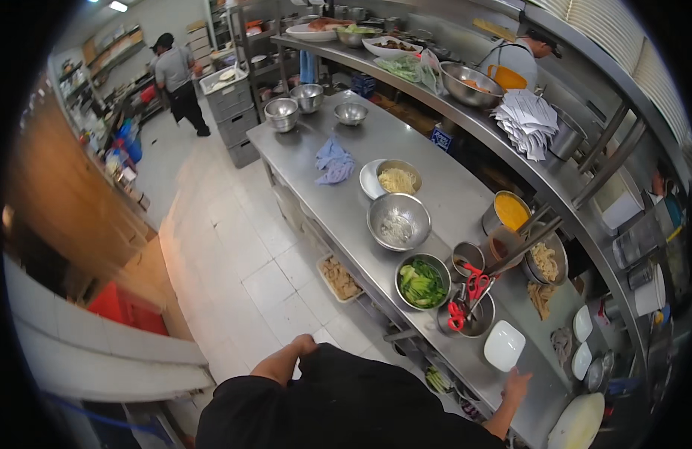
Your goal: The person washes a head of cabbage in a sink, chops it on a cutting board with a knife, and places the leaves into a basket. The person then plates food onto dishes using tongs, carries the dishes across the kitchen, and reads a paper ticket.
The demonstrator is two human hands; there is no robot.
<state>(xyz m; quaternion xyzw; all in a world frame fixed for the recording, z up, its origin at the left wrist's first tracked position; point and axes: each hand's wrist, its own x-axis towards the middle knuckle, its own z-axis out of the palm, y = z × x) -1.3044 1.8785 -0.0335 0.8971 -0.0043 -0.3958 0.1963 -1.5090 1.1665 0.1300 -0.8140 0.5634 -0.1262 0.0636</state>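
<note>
My right hand point(515, 386) is over the steel worktable point(458, 193), by the lower edge of a white square dish point(504, 345). Its fingers look spread, and I cannot tell whether they touch the dish. Beside my black shirt, my left hand point(305, 343) hangs low over the floor, its fingers mostly hidden. Past the dish stands a steel pot point(480, 322) with red-handled scissors point(456, 315) in it. A bowl of green leafy vegetables point(423, 282) sits next to that pot. Farther along are a perforated steel bowl point(399, 221) and a bowl of noodles point(397, 181).
A raised steel shelf point(584, 177) runs along the table's far side, bearing bowls and a stack of papers point(526, 123). A pot of yellow liquid point(511, 210) stands below it. One person point(176, 78) walks at the back; another point(514, 59) stands behind the shelf.
</note>
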